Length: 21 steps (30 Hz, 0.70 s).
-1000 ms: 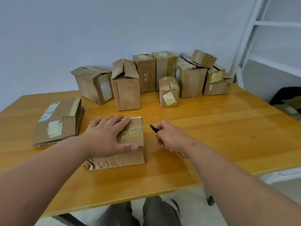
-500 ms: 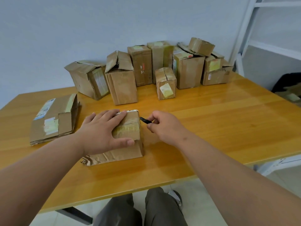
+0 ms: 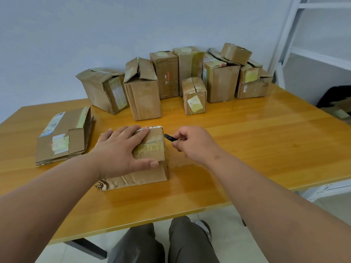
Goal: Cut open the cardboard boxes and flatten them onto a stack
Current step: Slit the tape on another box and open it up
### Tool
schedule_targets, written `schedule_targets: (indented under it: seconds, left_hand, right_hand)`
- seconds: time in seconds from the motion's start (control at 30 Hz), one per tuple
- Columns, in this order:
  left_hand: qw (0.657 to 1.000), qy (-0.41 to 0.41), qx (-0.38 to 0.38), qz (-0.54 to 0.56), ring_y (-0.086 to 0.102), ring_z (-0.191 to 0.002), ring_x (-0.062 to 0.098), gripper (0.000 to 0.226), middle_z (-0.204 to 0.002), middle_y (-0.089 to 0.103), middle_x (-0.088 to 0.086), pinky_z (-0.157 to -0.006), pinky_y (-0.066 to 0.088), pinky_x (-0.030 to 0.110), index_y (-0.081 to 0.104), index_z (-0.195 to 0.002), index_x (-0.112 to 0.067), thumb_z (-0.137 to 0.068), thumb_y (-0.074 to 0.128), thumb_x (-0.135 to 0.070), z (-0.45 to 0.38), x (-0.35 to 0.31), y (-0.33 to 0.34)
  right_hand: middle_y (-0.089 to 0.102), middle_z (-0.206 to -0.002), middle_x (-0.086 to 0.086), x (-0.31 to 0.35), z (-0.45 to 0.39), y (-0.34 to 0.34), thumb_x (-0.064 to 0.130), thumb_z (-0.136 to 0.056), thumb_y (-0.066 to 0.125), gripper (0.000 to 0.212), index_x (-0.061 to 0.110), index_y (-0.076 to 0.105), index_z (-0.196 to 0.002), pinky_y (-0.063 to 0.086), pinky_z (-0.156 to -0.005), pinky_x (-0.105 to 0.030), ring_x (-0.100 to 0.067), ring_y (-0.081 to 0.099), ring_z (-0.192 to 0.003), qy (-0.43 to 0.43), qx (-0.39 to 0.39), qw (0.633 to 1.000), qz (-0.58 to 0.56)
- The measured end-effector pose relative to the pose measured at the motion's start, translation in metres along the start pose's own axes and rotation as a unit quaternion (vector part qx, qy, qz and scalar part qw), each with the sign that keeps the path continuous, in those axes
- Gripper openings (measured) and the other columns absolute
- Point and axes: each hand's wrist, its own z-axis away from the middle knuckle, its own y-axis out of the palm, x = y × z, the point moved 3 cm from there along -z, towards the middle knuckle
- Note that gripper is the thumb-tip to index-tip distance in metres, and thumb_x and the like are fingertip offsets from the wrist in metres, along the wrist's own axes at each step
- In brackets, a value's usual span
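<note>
Right hand (image 3: 191, 144) advanced its cutter (image 3: 170, 137), seemingly touching the box (image 3: 152, 149).

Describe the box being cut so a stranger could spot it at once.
On the wooden table, nearer than the row of boxes by the wall, lies one low box. Only it has the left hand flat on top and a black cutter at its edge.

Eleven boxes (image 3: 141, 92), one cutter (image 3: 170, 137).

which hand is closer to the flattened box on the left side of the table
Left. The left hand presses the small box just beside the flattened box; the right hand is farther right.
</note>
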Motion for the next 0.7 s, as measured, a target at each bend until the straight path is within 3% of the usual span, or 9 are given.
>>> schedule_targets:
  seconds: [0.27,0.4,0.7]
  left_hand:
    - [1.000,0.001,-0.002,0.003,-0.003,-0.149,0.015,0.123,-0.162,-0.003,-0.015,-0.121,-0.004,0.049,-0.013,-0.152,-0.045,-0.045,-0.003,-0.104,0.000,0.000,-0.001]
    - [1.000,-0.003,0.003,0.002,-0.003,-0.149,0.014,0.123,-0.162,-0.003,-0.016,-0.121,-0.005,0.049,-0.013,-0.152,-0.044,-0.044,-0.003,-0.104,0.000,-0.001,-0.001]
    - [1.000,-0.008,0.004,0.013,-0.002,-0.150,0.014,0.126,-0.162,-0.001,-0.016,-0.121,-0.004,0.049,-0.009,-0.153,-0.043,-0.044,0.000,-0.105,-0.001,-0.001,-0.001]
  right_hand:
    - [0.065,-0.085,0.000,0.007,-0.001,0.000,0.018,-0.092,0.063,0.006,0.020,0.069,-0.094,0.047,-0.068,-0.032,-0.018,0.057,-0.077,-0.007,-0.008,0.999,0.041]
    - [0.068,-0.088,-0.002,0.011,0.000,-0.001,0.018,-0.092,0.063,0.008,0.019,0.070,-0.096,0.051,-0.073,-0.036,-0.022,0.062,-0.086,-0.013,-0.010,0.997,0.071]
    - [0.061,-0.081,0.002,0.013,0.008,-0.009,0.014,-0.091,0.064,0.010,0.014,0.072,-0.099,0.047,-0.069,-0.028,-0.018,0.057,-0.080,-0.031,0.022,0.994,0.104]
